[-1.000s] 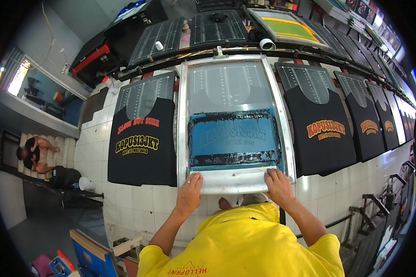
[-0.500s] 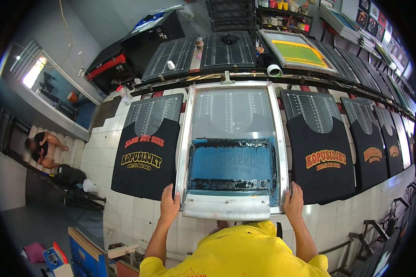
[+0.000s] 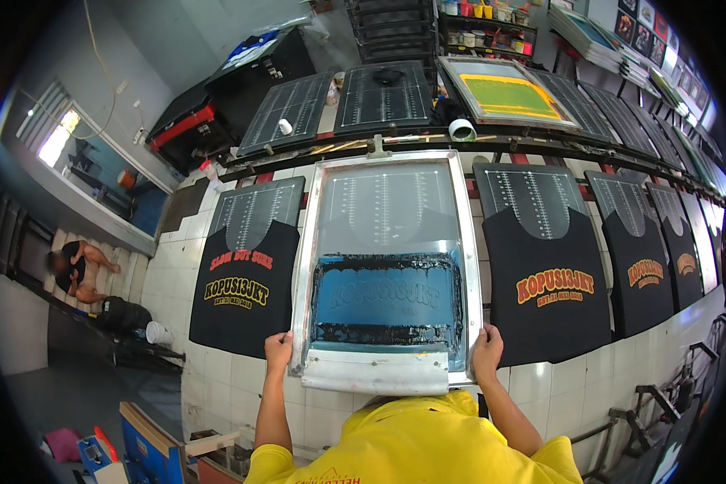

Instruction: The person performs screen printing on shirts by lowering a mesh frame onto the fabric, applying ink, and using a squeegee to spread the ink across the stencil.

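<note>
A silkscreen printing frame [image 3: 466, 234] with a silver metal border lies in front of me. Black ink is smeared along the top, bottom and sides of the blue stencil on its mesh [image 3: 383, 300], where faint lettering shows. A wide metal squeegee [image 3: 375, 373] rests across its near end. My left hand [image 3: 278, 352] is closed at the frame's near left edge, and my right hand [image 3: 487, 352] is wrapped round the near right edge. The fingertips of both are partly hidden. What lies beneath the mesh is only dimly visible.
Black shirts stretched on printing boards flank the frame: one at left [image 3: 238, 323], others at right [image 3: 544, 331]. Behind a rail stand more boards [image 3: 383, 101], a green-and-yellow screen [image 3: 504, 95] and a white tub [image 3: 461, 129]. A person [image 3: 85, 270] sits far left.
My fingers, straighter before, are now curled at the frame's two edges. The view has shifted slightly, so the scene sits lower and further left. Squeegee and frame keep their places relative to each other.
</note>
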### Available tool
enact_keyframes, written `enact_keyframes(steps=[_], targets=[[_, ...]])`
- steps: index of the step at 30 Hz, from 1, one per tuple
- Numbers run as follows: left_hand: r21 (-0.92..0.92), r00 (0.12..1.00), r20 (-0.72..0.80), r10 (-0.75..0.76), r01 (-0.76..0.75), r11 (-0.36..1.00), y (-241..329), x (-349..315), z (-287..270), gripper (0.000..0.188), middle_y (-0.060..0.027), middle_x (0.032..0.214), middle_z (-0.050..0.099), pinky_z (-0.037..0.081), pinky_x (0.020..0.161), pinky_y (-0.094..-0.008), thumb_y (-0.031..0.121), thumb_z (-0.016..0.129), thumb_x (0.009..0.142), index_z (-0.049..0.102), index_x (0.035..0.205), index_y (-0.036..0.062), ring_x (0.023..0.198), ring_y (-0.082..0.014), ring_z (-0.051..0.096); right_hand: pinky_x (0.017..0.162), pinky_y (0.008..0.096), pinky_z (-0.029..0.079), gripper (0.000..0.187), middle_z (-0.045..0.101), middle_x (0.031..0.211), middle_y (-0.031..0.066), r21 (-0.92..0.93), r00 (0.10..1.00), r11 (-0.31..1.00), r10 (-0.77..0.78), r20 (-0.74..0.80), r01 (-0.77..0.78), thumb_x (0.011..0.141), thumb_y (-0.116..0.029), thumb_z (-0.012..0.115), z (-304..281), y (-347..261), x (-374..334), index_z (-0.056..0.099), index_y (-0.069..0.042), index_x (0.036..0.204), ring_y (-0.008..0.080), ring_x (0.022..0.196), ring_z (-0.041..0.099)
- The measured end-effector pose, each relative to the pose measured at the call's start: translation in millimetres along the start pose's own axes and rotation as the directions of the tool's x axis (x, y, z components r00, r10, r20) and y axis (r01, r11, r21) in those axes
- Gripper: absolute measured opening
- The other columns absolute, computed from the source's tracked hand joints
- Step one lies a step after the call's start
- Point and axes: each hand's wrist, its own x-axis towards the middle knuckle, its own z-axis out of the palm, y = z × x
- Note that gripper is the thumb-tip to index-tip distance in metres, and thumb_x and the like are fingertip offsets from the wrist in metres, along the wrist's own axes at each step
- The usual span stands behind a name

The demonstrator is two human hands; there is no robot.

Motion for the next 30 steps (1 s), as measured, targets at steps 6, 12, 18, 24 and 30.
enact_keyframes(steps=[6,12,18,24,30], targets=[[-0.23,0.947,0.255,-0.193,0.253,0.94,-5,16,-18,0.027,-0.0067,0.072,0.066,0.047,0.059,-0.029,0.02,0.065,0.087,0.069,0.086,-0.0064,0.064,-0.0132,0.061,0.084,0.0346,0.047,0.027,0.066,0.098,0.0197,0.025,1.0,1.0,-0.011,0.019,0.011,0.093,-0.009,0.046,7,-2,2,0.06,0.006,0.109,0.0274,0.09,0.063],[-0.406,0.968,0.207,-0.139,0.214,0.888,-1,8,-15,0.026,-0.007,0.08,0.066,0.046,0.065,-0.0272,0.018,0.062,0.09,0.067,0.091,-0.007,0.071,-0.0119,0.058,0.082,0.0356,0.048,0.03,0.066,0.095,0.0199,-0.005,1.0,1.0,-0.01,0.027,0.01,0.092,-0.013,0.045,-1,-5,6,0.06,0.005,0.11,0.0275,0.089,0.064],[-0.448,0.993,0.008,-0.119,0.11,0.887,38,-31,-20,0.029,-0.0092,0.081,0.066,0.045,0.067,-0.0272,0.017,0.06,0.091,0.066,0.093,-0.0108,0.072,-0.0129,0.058,0.083,0.0339,0.048,0.028,0.067,0.098,0.0214,0.1,0.998,0.995,-0.017,0.057,0.011,0.088,-0.005,0.048,-22,2,4,0.062,0.007,0.111,0.0275,0.092,0.065],[-0.402,0.973,-0.143,-0.179,0.108,0.909,45,-96,-8,0.026,-0.0098,0.082,0.067,0.047,0.069,-0.0288,0.016,0.061,0.088,0.068,0.096,-0.0087,0.073,-0.014,0.059,0.084,0.0338,0.048,0.028,0.068,0.097,0.0206,0.038,0.993,0.995,-0.097,0.072,0.094,0.088,-0.002,0.049,-76,-3,12,0.062,0.007,0.111,0.0243,0.091,0.065],[-0.347,0.98,-0.162,-0.116,0.053,0.936,126,-169,79,0.03,-0.0124,0.08,0.07,0.048,0.068,-0.031,0.022,0.063,0.087,0.069,0.094,-0.0059,0.074,-0.0166,0.063,0.089,0.0304,0.046,0.032,0.065,0.107,0.0166,0.211,0.991,0.977,-0.058,0.122,0.032,0.091,-0.003,0.045,-187,55,63,0.057,0.011,0.117,0.0199,0.097,0.061]])
